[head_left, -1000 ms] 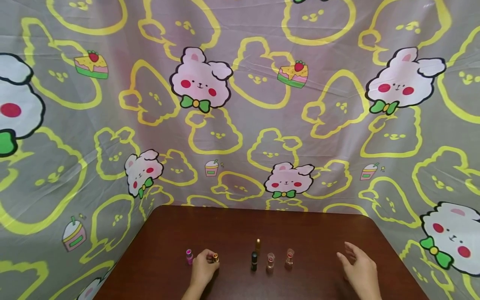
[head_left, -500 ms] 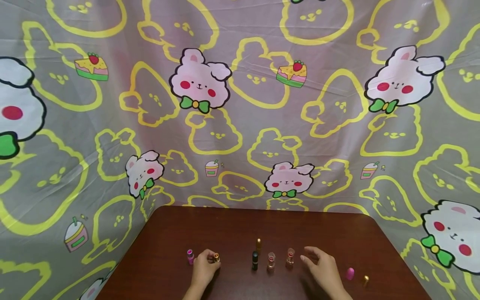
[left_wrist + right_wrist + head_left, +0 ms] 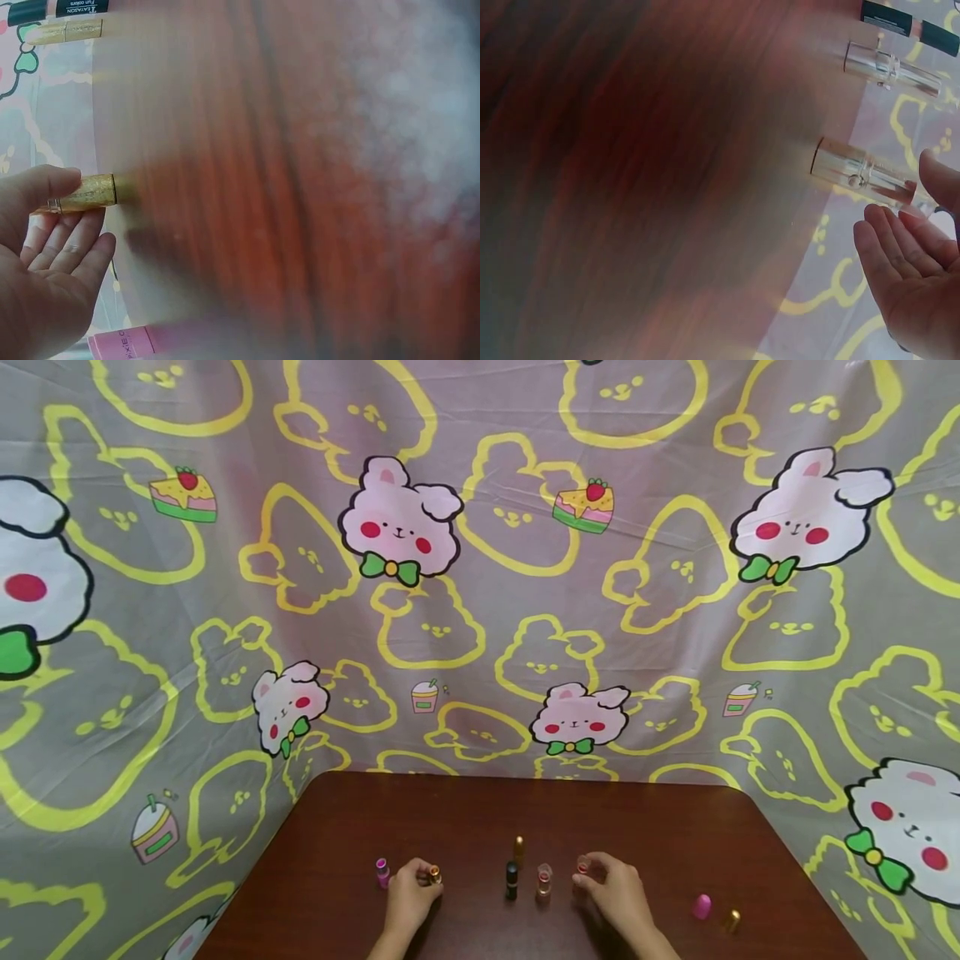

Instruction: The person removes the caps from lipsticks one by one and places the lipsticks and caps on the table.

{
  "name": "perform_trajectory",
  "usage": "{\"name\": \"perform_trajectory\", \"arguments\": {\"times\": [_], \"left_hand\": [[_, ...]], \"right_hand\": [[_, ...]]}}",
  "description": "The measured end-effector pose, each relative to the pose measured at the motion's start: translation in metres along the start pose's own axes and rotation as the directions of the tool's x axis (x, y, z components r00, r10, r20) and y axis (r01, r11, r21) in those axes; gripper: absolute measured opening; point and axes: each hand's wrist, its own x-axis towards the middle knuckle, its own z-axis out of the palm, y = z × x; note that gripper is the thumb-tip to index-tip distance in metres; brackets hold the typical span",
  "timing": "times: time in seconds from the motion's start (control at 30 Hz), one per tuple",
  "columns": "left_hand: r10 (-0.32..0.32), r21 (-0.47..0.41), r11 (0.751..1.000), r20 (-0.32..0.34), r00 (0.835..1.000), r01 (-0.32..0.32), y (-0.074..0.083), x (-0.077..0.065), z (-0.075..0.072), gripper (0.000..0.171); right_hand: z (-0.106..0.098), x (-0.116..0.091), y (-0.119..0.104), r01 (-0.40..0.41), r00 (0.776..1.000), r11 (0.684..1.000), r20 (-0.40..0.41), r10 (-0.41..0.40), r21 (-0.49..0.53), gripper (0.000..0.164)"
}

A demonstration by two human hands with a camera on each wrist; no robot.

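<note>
My left hand grips an uncapped gold lipstick between thumb and fingers, its base on the table. Left of that hand stands an uncapped purple-pink lipstick, its lower part pink in the left wrist view. My right hand has its thumb and index finger around the top of a clear-cased lipstick, which stands upright; the other fingers are loosely bent beside it. Another clear-cased lipstick stands to its left, next to a black lipstick. Behind the black one is a gold lipstick.
A pink cap and a small gold cap stand right of my right hand. The brown table ends at a patterned cloth hung behind and on both sides.
My right hand has moved left from the table's right side to the right-hand clear-cased lipstick, uncovering the pink and gold caps. My left hand stays with the gold lipstick.
</note>
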Motion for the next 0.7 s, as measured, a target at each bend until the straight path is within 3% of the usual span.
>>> {"name": "perform_trajectory", "arguments": {"times": [0.23,0.7], "left_hand": [[-0.008,0.004,1.0,0.002,1.0,0.008,0.0008,0.0012,0.0023,0.024],[0.027,0.054,0.998,-0.01,1.0,-0.026,0.0029,-0.0001,0.0,0.028]], "right_hand": [[0.0018,0.0035,-0.0021,-0.025,1.0,1.0,0.013,0.025,0.012,0.017],[0.0025,0.0027,-0.0012,0.026,1.0,1.0,0.0,-0.026,0.002,0.016]]}}
